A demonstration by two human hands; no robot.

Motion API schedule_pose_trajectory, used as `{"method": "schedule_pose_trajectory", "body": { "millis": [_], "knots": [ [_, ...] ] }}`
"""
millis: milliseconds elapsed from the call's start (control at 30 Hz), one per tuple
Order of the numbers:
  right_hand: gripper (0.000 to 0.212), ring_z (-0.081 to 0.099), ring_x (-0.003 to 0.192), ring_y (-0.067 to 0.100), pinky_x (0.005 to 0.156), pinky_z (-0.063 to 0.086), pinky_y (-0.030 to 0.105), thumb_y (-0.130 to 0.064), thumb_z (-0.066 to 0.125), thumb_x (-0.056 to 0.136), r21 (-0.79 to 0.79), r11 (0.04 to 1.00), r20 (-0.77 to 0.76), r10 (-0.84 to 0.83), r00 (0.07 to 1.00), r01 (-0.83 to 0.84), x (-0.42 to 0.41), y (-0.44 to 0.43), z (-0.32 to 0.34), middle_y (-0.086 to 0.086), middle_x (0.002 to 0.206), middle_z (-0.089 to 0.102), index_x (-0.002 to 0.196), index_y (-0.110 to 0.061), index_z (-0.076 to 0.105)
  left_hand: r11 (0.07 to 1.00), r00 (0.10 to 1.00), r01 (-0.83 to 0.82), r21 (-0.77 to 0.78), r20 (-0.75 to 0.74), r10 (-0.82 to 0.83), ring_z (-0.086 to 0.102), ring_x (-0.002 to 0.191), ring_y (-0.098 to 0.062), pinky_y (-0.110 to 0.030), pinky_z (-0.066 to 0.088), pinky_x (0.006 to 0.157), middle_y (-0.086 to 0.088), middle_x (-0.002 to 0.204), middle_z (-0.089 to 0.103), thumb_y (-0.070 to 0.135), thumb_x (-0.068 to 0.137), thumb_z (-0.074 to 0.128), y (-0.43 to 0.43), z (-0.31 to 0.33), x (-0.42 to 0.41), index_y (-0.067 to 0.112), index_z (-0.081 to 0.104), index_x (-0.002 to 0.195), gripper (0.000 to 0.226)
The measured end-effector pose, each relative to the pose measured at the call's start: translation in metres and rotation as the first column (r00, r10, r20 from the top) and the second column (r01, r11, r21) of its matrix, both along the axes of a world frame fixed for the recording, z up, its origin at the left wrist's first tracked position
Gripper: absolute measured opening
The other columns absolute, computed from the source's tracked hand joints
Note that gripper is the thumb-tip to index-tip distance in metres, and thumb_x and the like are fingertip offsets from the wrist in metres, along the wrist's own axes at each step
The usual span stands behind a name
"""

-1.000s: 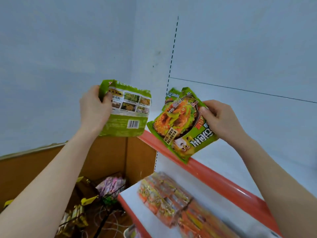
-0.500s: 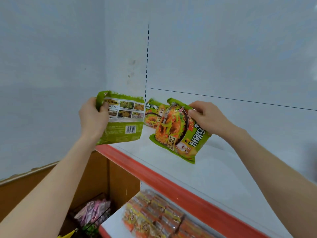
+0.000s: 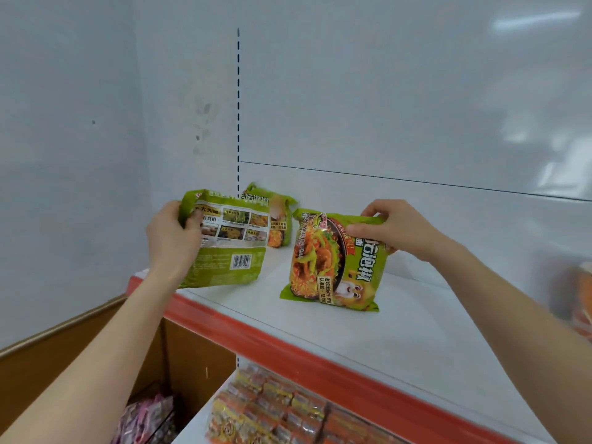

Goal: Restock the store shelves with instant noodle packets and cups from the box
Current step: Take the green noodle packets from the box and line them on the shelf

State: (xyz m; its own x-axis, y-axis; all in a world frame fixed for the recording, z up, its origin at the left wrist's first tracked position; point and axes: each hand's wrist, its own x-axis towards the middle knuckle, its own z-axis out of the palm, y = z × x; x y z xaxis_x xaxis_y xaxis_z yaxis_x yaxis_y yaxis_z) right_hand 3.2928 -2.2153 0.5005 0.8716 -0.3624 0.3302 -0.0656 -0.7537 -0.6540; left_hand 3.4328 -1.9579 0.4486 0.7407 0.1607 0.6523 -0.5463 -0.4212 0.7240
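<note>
Since it looks light and floppy, the right hand (image 3: pixel 394 232) pinches the green plastic noodle packet (image 3: pixel 333 267) by its top; the left hand (image 3: pixel 173 238) grips a second green packet (image 3: pixel 230 254).

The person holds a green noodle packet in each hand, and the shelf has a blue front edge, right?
Not quite. The left hand does grip a green back-facing packet and the right hand a green front-facing packet, but the shelf's front edge is red, not blue; the head view shows it.
</note>
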Motion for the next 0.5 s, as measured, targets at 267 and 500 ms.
{"method": "schedule_pose_trajectory", "body": {
  "millis": [267, 500],
  "knots": [
    [0.034, 0.067, 0.090, 0.016, 0.082, 0.054, 0.031, -0.012, 0.073, 0.074, 0.432, 0.888, 0.083, 0.132, 0.988, -0.155, 0.002, -0.008, -0.033, 0.001, 0.100, 0.069, 0.103, -0.019, 0.057, 0.997, 0.997, 0.074, -0.031, -0.004, -0.074, 0.044, 0.079, -0.021, -0.025, 0.025, 0.064, -0.020, 0.091, 0.062, 0.013, 0.092, 0.050, -0.012, -0.007, 0.012, -0.001, 0.060, 0.097, 0.018],
    [0.042, 0.069, 0.086, 0.019, 0.069, 0.056, 0.030, 0.002, 0.070, 0.073, 0.515, 0.849, -0.030, 0.159, 0.987, -0.121, 0.009, -0.006, -0.061, 0.004, 0.102, 0.071, 0.111, -0.012, 0.059, 0.992, 0.995, 0.102, -0.071, 0.018, -0.101, 0.045, 0.076, -0.023, -0.025, 0.024, 0.062, -0.009, 0.078, 0.053, 0.011, 0.092, 0.051, -0.005, -0.010, 0.015, 0.000, 0.058, 0.090, 0.013]
  ]
}}
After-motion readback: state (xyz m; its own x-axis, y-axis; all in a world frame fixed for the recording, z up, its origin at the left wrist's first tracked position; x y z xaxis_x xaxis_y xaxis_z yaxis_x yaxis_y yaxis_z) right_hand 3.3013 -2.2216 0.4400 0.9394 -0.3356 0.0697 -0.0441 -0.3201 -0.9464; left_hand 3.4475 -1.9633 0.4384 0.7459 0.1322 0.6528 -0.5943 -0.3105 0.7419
